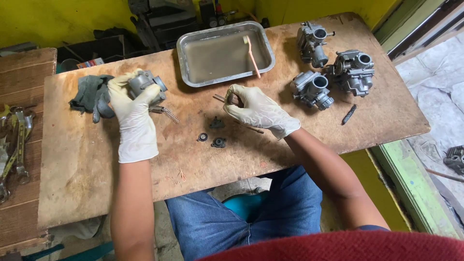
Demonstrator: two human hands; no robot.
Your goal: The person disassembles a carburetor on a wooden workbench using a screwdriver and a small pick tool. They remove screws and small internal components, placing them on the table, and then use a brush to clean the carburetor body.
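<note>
- Nearest the person, the wooden counter (96,193) showed a bare stretch of worn board above the blue-jeaned knees.
- A little further in lay three small dark parts (212,135): a ring, a lugged cap and a blocky piece, close together and apart from both hands.
- The right hand (258,111), gloved in white, was curled shut around the dark handle of a slim tool (251,128) whose shaft lay slanted on the counter; it looked stiff and light, best held at the handle.
- The left hand (131,104), also gloved, was clamped around a grey metal carburetor (145,84), held just above or against the counter at its left end. I judged it heavy for its size, rigid, probably oily and slippery under a glove, with fragile small fittings; the solid body seemed the safe place to grip.
- A coiled spring (169,114) jutted out beside that carburetor.
- A grey rag (89,94) lay just left of the left hand.
- Further right stood three more carburetors (333,70), clustered.
- Farthest, a metal tray (186,46) held cloudy liquid and a pink toothbrush (252,55).
</note>
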